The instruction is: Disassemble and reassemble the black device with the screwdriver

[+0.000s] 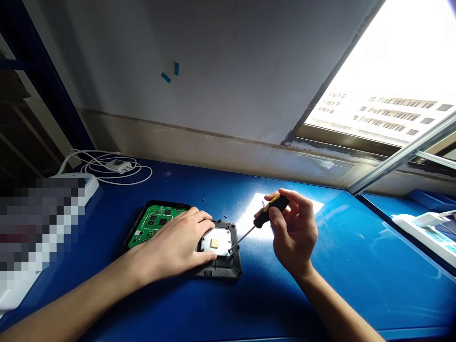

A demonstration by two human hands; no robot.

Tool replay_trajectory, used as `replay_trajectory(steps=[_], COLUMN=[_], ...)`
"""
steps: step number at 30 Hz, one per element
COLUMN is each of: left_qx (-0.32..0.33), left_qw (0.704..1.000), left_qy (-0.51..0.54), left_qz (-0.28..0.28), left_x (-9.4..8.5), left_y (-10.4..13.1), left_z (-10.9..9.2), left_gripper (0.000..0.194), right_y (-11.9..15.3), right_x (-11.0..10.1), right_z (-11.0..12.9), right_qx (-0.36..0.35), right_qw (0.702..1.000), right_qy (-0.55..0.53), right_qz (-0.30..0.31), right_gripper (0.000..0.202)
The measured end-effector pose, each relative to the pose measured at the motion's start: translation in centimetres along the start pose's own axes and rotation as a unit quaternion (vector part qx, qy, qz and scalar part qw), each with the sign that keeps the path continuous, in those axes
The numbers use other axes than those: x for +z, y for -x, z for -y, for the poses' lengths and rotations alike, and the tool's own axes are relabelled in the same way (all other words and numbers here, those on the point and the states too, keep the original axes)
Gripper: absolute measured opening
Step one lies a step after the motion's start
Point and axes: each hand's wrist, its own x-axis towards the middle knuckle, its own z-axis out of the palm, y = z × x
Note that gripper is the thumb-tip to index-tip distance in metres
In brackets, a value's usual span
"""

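My right hand grips a screwdriver with a black and yellow handle. Its thin shaft slants down to the left, and the tip meets the right corner of a silvery metal plate. That plate, with a small tan square pad in its middle, sits in a black plastic cover. My left hand holds the cover and plate down, thumb along the near side and fingers over the far side. Partly behind this hand lies a green circuit board in a second black casing.
Small dark bits, perhaps screws, lie behind the cover on the blue table. A white cable with a plug is coiled at the back left. A white-edged, blurred-out device stands left; a power strip lies far right.
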Motion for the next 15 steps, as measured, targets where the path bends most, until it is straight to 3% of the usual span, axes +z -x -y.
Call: replay_trajectory(steps=[15], left_qx=[-0.002], left_qw=[1.000], left_qy=[0.012], left_qz=[0.001], left_x=[0.08], left_y=[0.05], left_z=[0.03], left_gripper=[0.029], right_y=[0.00], right_x=[-0.15], right_z=[-0.19], right_qx=[0.007], right_qw=[1.000], right_qy=[0.001], right_qz=[0.023], right_gripper=[0.024])
